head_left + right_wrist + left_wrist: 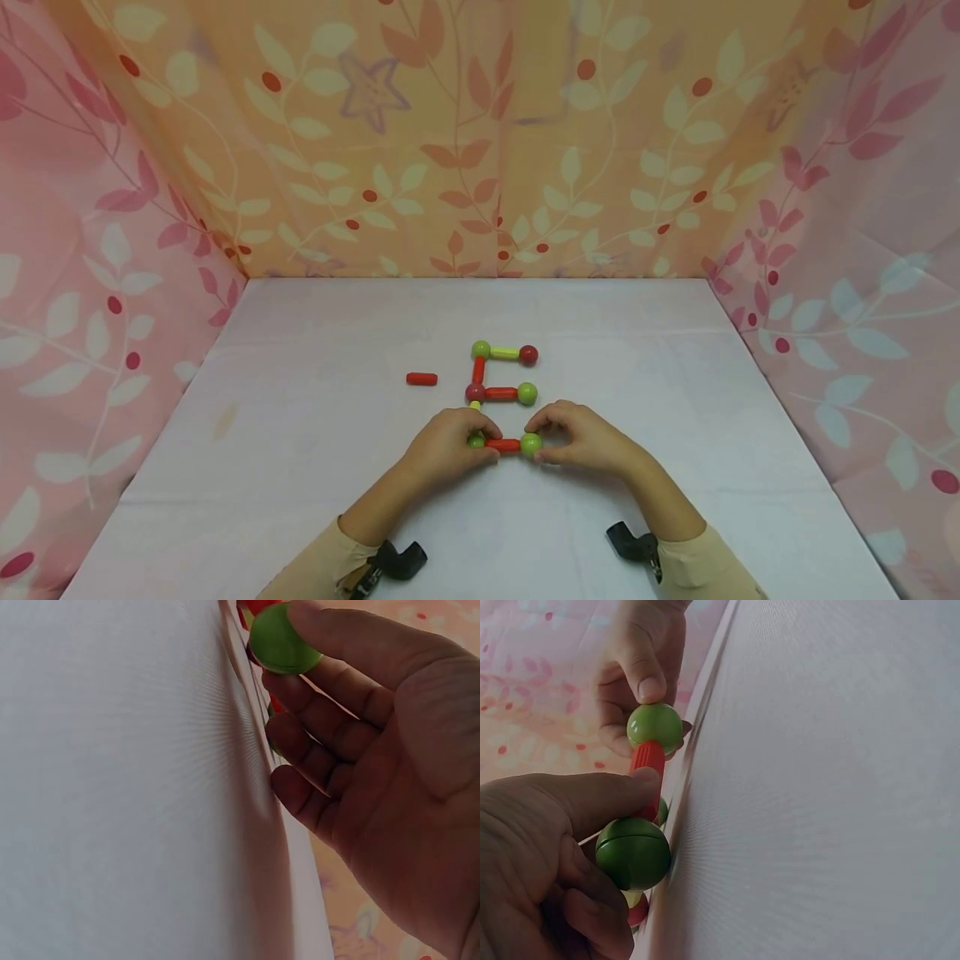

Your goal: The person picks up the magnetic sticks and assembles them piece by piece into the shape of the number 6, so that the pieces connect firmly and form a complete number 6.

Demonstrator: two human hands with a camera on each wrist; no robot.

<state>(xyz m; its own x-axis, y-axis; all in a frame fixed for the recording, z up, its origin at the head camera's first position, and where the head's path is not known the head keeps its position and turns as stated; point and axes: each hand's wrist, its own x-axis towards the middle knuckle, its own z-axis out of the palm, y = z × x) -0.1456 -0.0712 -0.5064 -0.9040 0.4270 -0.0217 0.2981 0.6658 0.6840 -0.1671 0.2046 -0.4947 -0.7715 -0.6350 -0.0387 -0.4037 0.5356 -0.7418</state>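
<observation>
On the white table lies a figure of coloured balls and rods, shaped like an E. My left hand (448, 443) pinches the lowest red rod (504, 446) beside the left green ball (633, 853), its thumb lying along the rod. At the other end of this rod, my right hand (588, 437) holds a green ball (531, 444) between thumb and fingers. Above the left hand, a yellow rod (475, 406) leads up to a red ball (476, 392); the left fingers partly cover this corner.
From the red ball, one red rod (501, 393) reaches a green ball (527, 393), and another (479, 369) rises to a green ball (481, 350). A yellow-green rod (505, 353) joins that to a red ball (528, 356). One loose red rod (422, 379) lies left. Patterned cloth (480, 167) surrounds the table.
</observation>
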